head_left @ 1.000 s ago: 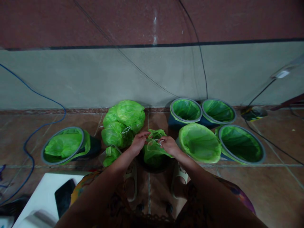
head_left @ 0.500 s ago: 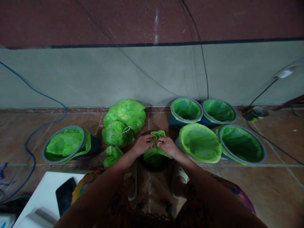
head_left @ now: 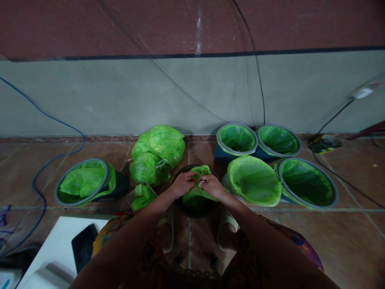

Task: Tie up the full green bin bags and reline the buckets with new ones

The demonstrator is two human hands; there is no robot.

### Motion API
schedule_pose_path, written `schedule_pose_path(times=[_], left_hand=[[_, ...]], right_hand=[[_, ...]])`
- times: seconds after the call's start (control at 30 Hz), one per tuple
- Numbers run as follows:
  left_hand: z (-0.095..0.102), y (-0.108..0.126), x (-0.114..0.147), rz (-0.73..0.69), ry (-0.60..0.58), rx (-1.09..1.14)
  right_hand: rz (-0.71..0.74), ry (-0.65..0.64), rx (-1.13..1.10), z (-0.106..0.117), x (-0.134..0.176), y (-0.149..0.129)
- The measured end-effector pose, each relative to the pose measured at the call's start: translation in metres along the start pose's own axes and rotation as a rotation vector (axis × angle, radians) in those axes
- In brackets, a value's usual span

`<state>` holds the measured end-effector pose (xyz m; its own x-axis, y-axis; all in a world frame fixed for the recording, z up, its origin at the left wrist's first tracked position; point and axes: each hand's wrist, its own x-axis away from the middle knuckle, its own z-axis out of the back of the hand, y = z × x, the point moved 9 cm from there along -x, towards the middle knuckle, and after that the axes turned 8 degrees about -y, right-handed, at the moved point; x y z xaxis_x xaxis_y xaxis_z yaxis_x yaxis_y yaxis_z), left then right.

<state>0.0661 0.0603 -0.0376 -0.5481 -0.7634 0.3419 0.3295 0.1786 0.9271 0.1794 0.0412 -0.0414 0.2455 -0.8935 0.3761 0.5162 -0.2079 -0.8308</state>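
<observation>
Both hands are close together, their fingers pinched on the gathered mouth of a thin, light-green plastic bag (head_left: 197, 196), the left hand (head_left: 183, 184) on one side, the right hand (head_left: 211, 186) on the other; the fingers hide part of the gathered edge. The bag sits inside a dark round bin (head_left: 178, 208) on the brown tiled floor (head_left: 339, 241), between two feet in pale open sandals (head_left: 227, 220).

Space around the bin is tight. Just to its left are plump, filled green plastic bags (head_left: 167, 145) near the wall (head_left: 120, 100), one with a white drawstring (head_left: 161, 163), and nearer the person a small translucent container (head_left: 130, 199) with crumpled green plastic in it, beside the left forearm. To the right, a bin wrapped in pale-green liner (head_left: 254, 182) stands close, with three dark-blue, grey-rimmed, green-lined bins (head_left: 223, 155) grouped about it. Another grey-rimmed bin (head_left: 122, 186) stands farther left, near a blue cable (head_left: 57, 157). At lower left, a black phone (head_left: 84, 247) lies on a white flat surface (head_left: 55, 245).
</observation>
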Motion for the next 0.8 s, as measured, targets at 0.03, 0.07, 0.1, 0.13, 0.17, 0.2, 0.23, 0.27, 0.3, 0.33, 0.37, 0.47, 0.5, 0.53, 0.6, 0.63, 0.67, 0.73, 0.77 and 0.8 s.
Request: schedule_pose_path(times=[0.03,0.07,0.1,0.13,0.17,0.2,0.23,0.27,0.3,0.33,0.37,0.47,0.5,0.53,0.6,0.63,0.67,0.73,0.77,0.8], left_hand=[[0.001,0.0,0.0,0.003,0.005,-0.059],[0.002,0.0,-0.001,0.015,0.01,-0.134],[0.004,0.001,-0.001,0.028,0.017,-0.227],[0.007,0.003,-0.002,0.039,0.03,-0.335],[0.011,0.007,-0.001,0.043,0.05,-0.448],[0.017,0.013,0.0,0.038,0.08,-0.557],[0.023,0.022,0.002,0.022,0.118,-0.65],[0.03,0.033,0.006,-0.003,0.167,-0.716],[0.038,0.047,0.011,-0.038,0.227,-0.755],[0.047,0.062,0.018,-0.085,0.293,-0.762],[0.056,0.079,0.026,-0.143,0.366,-0.738],[0.079,0.127,0.052,-0.395,0.513,-0.486],[0.083,0.138,0.057,-0.467,0.53,-0.378],[0.087,0.145,0.06,-0.518,0.531,-0.266],[0.088,0.148,0.055,-0.551,0.499,-0.067],[0.086,0.146,0.05,-0.542,0.479,0.015],[0.082,0.142,0.043,-0.525,0.458,0.079],[0.072,0.135,0.031,-0.486,0.419,0.156],[0.065,0.132,0.026,-0.471,0.394,0.173],[0.057,0.131,0.022,-0.46,0.364,0.18]], right_hand=[[0.003,-0.009,-0.015,-0.002,0.0,0.001],[0.011,-0.021,-0.031,-0.004,-0.001,0.002],[0.022,-0.033,-0.045,-0.005,-0.002,0.003],[0.036,-0.038,-0.054,-0.006,-0.003,0.003],[0.048,-0.034,-0.058,-0.005,-0.004,0.003],[0.059,-0.021,-0.059,-0.003,-0.005,0.002],[0.067,0.004,-0.063,0.002,-0.006,0.001],[0.07,0.04,-0.077,0.009,-0.005,-0.002],[0.075,0.078,-0.102,0.018,-0.004,-0.006],[0.088,0.118,-0.141,0.028,-0.001,-0.013],[0.115,0.156,-0.193,0.039,0.004,-0.024],[0.269,0.247,-0.375,0.076,0.03,-0.067],[0.324,0.27,-0.416,0.087,0.04,-0.082],[0.375,0.277,-0.436,0.096,0.049,-0.096],[0.424,0.287,-0.497,0.108,0.059,-0.11],[0.408,0.289,-0.536,0.11,0.059,-0.109],[0.371,0.289,-0.574,0.109,0.056,-0.105],[0.274,0.253,-0.623,0.097,0.047,-0.092],[0.24,0.205,-0.621,0.086,0.041,-0.087],[0.225,0.138,-0.603,0.074,0.036,-0.086]])
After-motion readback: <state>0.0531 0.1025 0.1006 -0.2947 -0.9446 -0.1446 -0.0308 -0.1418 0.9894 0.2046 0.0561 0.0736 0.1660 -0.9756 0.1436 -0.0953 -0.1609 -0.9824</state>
